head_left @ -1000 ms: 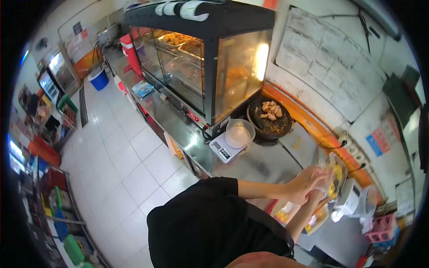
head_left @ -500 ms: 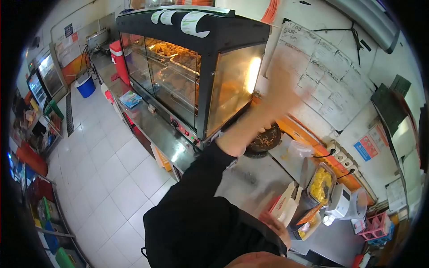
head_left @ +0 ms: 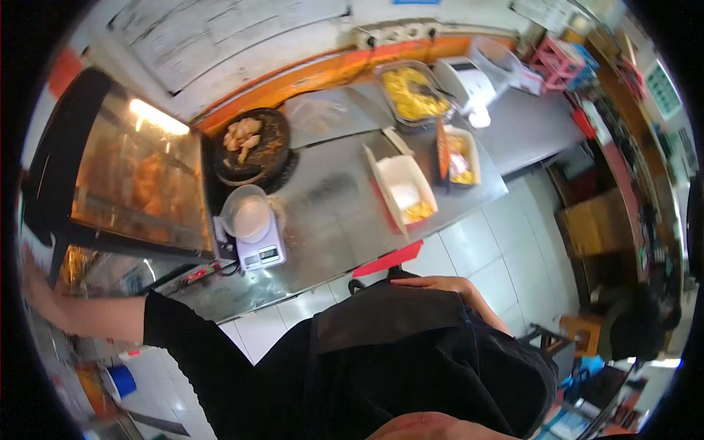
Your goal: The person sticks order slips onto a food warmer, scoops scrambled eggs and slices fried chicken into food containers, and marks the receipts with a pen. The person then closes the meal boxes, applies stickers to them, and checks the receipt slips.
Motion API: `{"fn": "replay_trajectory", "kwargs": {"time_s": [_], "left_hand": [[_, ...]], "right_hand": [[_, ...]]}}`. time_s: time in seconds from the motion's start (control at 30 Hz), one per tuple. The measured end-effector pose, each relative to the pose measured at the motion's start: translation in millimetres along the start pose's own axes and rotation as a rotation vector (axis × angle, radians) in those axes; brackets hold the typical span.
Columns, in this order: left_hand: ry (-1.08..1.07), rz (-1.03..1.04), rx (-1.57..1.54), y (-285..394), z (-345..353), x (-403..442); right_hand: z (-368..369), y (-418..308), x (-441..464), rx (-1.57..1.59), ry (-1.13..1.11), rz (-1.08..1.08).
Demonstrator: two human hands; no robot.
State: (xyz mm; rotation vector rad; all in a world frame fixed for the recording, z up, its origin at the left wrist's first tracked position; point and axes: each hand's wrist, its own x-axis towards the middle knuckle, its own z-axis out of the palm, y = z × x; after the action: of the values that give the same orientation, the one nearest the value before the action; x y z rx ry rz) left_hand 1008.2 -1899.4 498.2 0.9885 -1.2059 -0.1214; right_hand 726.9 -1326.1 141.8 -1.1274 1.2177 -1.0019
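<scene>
Since the left hand (head_left: 42,293) has been brought to the black-framed glass cabinet (head_left: 143,176) at frame left, work is apparently redirected there; that hand's grip cannot be told. The right hand (head_left: 433,283) is extended open beside the black apron (head_left: 389,326). Two open white cartons (head_left: 402,173) and one pale digital scale (head_left: 262,254) are counted.

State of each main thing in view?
Warming cabinet: lit inside
Dark pan: uncovered, partly filled
Scale: display unreadable
Bowl: standing on scale
Left carton: open, partly filled
Right carton: open, not empty
Tub: uncovered, holding yellow food
Left hand: grip unclear
Right hand: open, at apron
</scene>
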Motion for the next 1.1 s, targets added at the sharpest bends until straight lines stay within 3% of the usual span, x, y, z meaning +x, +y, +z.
{"fn": "replay_trajectory", "kwargs": {"time_s": [0.1,0.17,0.23,0.3,0.33,0.37,0.4,0.43,0.47,0.5,0.57,0.63,0.73,0.8,0.87,0.93,0.97,1.03,1.1], "left_hand": [[0.021,0.052,-0.194,40.7,-12.8,-51.7],[-0.192,0.456,-0.257,25.3,-3.8,-93.7],[-0.343,0.217,-0.193,19.5,20.5,-203.2],[-0.676,0.487,-0.111,-4.2,55.0,-327.7],[-0.801,0.215,-0.129,-7.0,63.4,-403.9],[-0.978,-0.239,-0.254,-10.0,65.4,-467.9],[-1.019,-0.579,-0.589,-27.4,66.0,-533.6],[-1.039,-0.953,-0.696,-44.2,66.3,-588.2],[-1.063,-1.151,-0.712,-49.0,62.7,-629.5],[-1.106,-1.211,-0.696,-47.6,58.2,-661.8],[-1.186,-1.28,-0.678,-40.8,52.8,-714.2],[-1.269,-1.242,-0.692,-23.4,58.4,-750.9],[-1.385,-1.096,-0.715,-5.8,73.9,-793.8],[-1.434,-1.063,-0.751,12.6,83.3,-816.8],[-1.465,-1.165,-0.821,84.9,89.6,-820.3],[-1.467,-1.291,-0.854,146.1,104.5,-836.1],[-1.468,-1.301,-0.857,162.4,114.6,-852.6],[-1.565,-1.16,-0.869,200.4,135.7,-885.1],[-1.561,-1.147,-0.952,250.0,153.2,-918.3]], "right_hand": [[-12.8,10.9,-14.2,0.084,0.094,0.307],[-36.0,29.3,-38.0,0.084,0.265,0.431],[-76.7,34.6,-61.3,-0.085,0.569,0.357],[-122.3,32.3,-77.7,-0.108,0.967,0.232],[-160.7,53.9,-80.6,-0.192,1.093,0.254],[-197.6,77.8,-84.1,-0.281,1.216,0.277],[-222.3,77.8,-82.5,-0.335,1.371,0.249],[-241.5,74.5,-72.9,-0.392,1.522,0.216],[-261.5,76.3,-68.3,-0.358,1.494,0.275],[-283.3,82.6,-62.0,-0.329,1.464,0.33],[-318.2,132.4,-41.6,-0.576,1.327,0.537],[-308.7,117.7,-46.0,-0.605,1.248,0.509],[-317.1,137.1,-62.6,-0.671,1.303,0.431],[-320.7,130.4,-90.6,-0.687,1.268,0.517],[-350.0,131.9,-117.2,-0.716,1.261,0.583],[-389.3,169.1,-147.3,-0.742,0.973,0.342],[-400.8,171.3,-162.2,-0.745,0.972,0.351],[-421.5,168.2,-194.0,0.374,1.096,0.008],[-450.3,170.0,-232.8,0.424,1.119,0.013]]}}
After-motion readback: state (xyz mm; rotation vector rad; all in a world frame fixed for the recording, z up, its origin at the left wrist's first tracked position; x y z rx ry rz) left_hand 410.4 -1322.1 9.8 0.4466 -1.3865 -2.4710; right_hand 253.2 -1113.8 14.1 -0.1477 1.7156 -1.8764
